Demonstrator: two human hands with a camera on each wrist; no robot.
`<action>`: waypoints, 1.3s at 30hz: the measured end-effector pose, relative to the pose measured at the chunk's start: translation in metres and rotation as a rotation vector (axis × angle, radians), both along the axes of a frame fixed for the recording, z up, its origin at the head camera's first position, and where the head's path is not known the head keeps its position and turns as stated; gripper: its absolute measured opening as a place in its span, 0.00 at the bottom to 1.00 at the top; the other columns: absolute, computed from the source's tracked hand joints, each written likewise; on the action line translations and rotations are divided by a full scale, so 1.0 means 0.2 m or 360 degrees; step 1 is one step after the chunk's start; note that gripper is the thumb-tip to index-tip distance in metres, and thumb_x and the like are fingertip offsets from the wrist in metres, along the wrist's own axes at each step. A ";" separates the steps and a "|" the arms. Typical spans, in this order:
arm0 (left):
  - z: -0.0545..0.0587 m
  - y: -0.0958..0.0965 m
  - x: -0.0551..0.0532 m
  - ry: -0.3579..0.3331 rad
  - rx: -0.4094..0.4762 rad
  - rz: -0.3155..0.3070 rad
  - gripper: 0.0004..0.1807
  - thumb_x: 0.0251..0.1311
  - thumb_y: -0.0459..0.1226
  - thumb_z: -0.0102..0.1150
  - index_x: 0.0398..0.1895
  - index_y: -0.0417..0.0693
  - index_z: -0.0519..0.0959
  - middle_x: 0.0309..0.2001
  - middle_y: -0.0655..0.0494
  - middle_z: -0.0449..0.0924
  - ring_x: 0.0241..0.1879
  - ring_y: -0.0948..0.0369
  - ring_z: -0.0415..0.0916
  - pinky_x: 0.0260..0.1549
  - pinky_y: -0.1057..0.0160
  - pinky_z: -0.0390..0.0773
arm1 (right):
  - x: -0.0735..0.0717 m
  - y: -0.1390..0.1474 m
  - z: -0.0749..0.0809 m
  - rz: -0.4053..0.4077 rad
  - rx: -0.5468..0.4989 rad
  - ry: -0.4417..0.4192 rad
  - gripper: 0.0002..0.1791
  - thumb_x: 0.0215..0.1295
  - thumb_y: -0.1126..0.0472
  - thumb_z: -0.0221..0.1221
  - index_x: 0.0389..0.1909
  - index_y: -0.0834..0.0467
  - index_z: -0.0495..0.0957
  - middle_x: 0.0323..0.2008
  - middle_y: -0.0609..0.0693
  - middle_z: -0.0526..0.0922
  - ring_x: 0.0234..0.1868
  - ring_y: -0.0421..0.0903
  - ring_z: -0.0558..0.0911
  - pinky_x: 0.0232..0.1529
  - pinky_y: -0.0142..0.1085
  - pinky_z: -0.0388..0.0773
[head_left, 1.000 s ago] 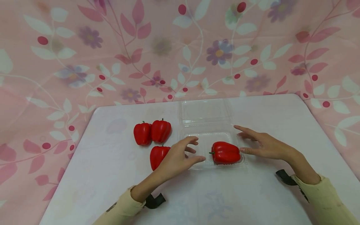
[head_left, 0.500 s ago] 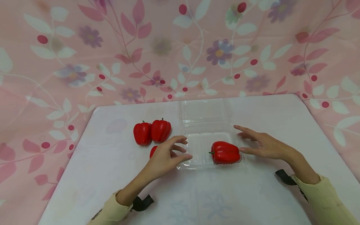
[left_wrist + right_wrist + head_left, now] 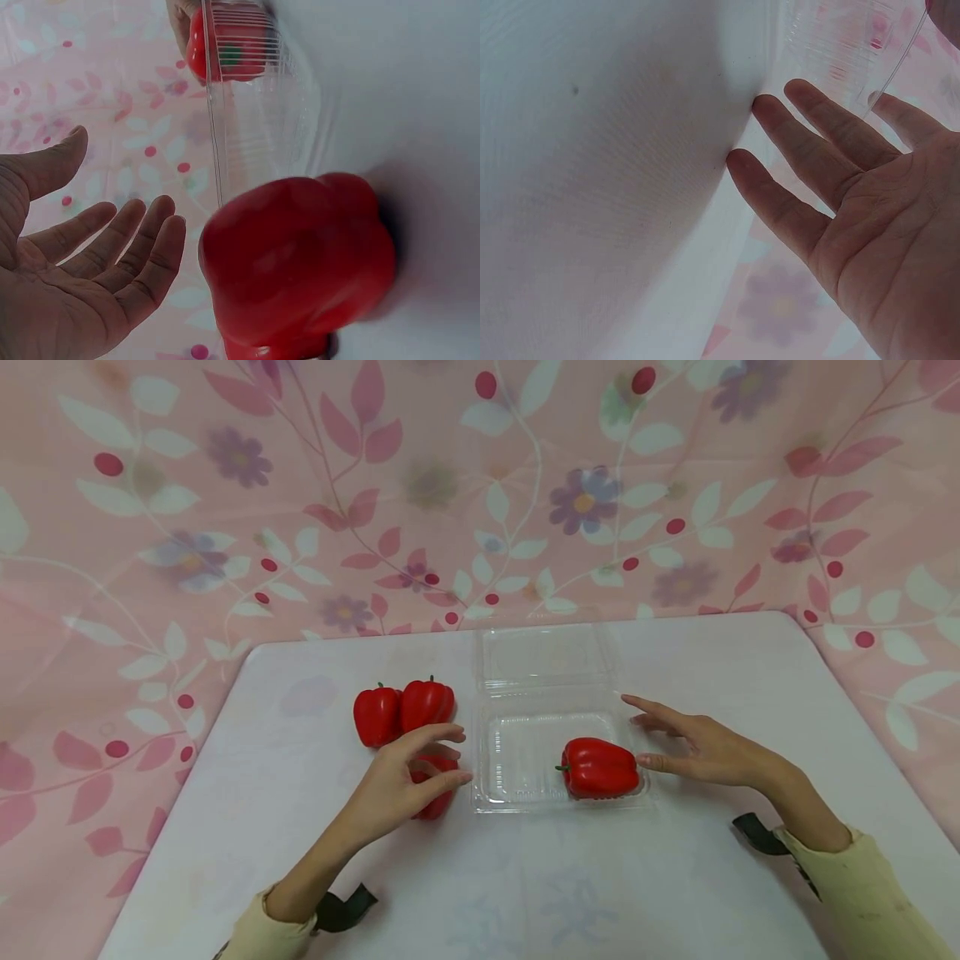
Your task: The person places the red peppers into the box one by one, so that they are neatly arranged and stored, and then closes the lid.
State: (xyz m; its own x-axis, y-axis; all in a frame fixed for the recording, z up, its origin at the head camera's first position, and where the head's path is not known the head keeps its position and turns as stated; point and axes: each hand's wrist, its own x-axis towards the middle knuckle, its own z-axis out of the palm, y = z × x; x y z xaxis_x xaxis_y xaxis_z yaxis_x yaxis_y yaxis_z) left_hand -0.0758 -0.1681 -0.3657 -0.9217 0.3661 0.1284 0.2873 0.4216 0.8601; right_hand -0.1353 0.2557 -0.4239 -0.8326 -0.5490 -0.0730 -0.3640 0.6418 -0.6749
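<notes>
My left hand (image 3: 397, 781), fingers loosely bent, hovers over a red bell pepper (image 3: 437, 795) that it partly hides. In the left wrist view that bell pepper (image 3: 300, 255) lies on the table beside the fingers, with a gap between. A clear plastic clamshell box (image 3: 483, 777) stands with its lid folded back. Inside its right half lies another red bell pepper (image 3: 600, 768), stem pointing left. My right hand (image 3: 697, 747) rests at the box's right side, thumb tip right at the rim. Its fingers are relaxed and hold nothing.
Two more red bell peppers (image 3: 377, 717) stand side by side behind my left hand. The box's lid (image 3: 547, 656) lies back toward the table's far edge. A white cloth covers the table (image 3: 555, 885), and a pink floral curtain (image 3: 420, 485) hangs behind it.
My left hand has moved left, away from above the box to the nearest loose bell pepper. The right hand and the bell pepper in the box stay in place.
</notes>
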 end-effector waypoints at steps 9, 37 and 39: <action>-0.01 -0.08 0.01 0.0017 -0.0074 0.0076 0.28 0.53 0.40 0.74 0.59 0.59 0.77 0.51 0.63 0.79 0.47 0.57 0.80 0.40 0.55 0.83 | 0.00 0.01 -0.01 -0.0004 0.0008 -0.0003 0.48 0.60 0.45 0.66 0.77 0.44 0.52 0.62 0.57 0.75 0.61 0.60 0.75 0.50 0.67 0.73; -0.03 -0.26 0.02 -0.0149 -0.0242 0.0317 0.22 0.56 0.42 0.72 0.55 0.54 0.81 0.49 0.57 0.82 0.40 0.57 0.79 0.33 0.58 0.82 | 0.00 0.00 0.01 0.0022 -0.0026 -0.0002 0.47 0.61 0.46 0.66 0.77 0.44 0.53 0.63 0.57 0.75 0.62 0.59 0.74 0.50 0.67 0.72; -0.04 -0.27 0.01 -0.0176 -0.0240 0.0320 0.22 0.56 0.40 0.72 0.55 0.53 0.82 0.49 0.55 0.82 0.39 0.57 0.79 0.33 0.58 0.82 | 0.00 0.00 0.01 0.0020 -0.0025 -0.0004 0.47 0.61 0.45 0.66 0.77 0.44 0.53 0.63 0.57 0.75 0.62 0.59 0.74 0.50 0.67 0.72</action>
